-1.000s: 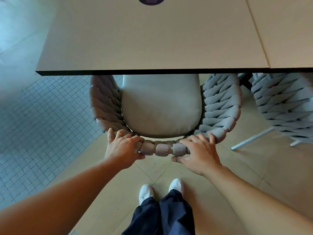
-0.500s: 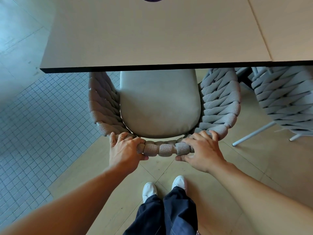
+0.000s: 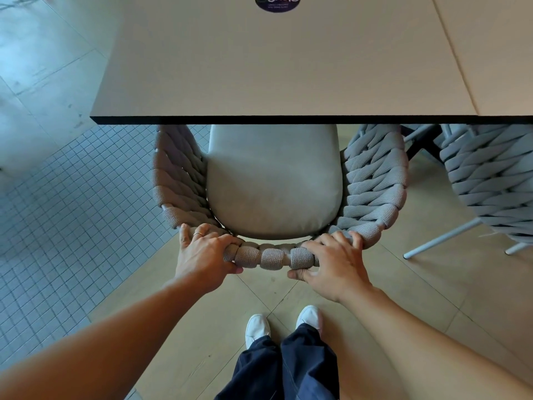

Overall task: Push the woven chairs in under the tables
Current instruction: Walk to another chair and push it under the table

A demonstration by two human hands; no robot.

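Note:
A grey woven chair (image 3: 375,186) with a pale seat cushion (image 3: 274,183) stands in front of me, its front part hidden under the beige table (image 3: 274,67). My left hand (image 3: 202,255) grips the left end of the chair's back rim, fingers over the top and thumb underneath. On the right end of the same rim my right hand (image 3: 334,264) holds on the same way. Part of a second woven chair (image 3: 490,183) shows at the right, partly under the neighbouring table (image 3: 504,53).
A round dark sticker (image 3: 277,2) lies at the table's far edge. The floor is beige tile under me and small grey mosaic tile (image 3: 57,212) to the left. The second chair's white legs (image 3: 438,241) stick out on the right. My white shoes (image 3: 256,327) stand just behind the chair.
The chair has slid a little further under the table, with both hands keeping their grip on the back rim. My view has shifted forward slightly.

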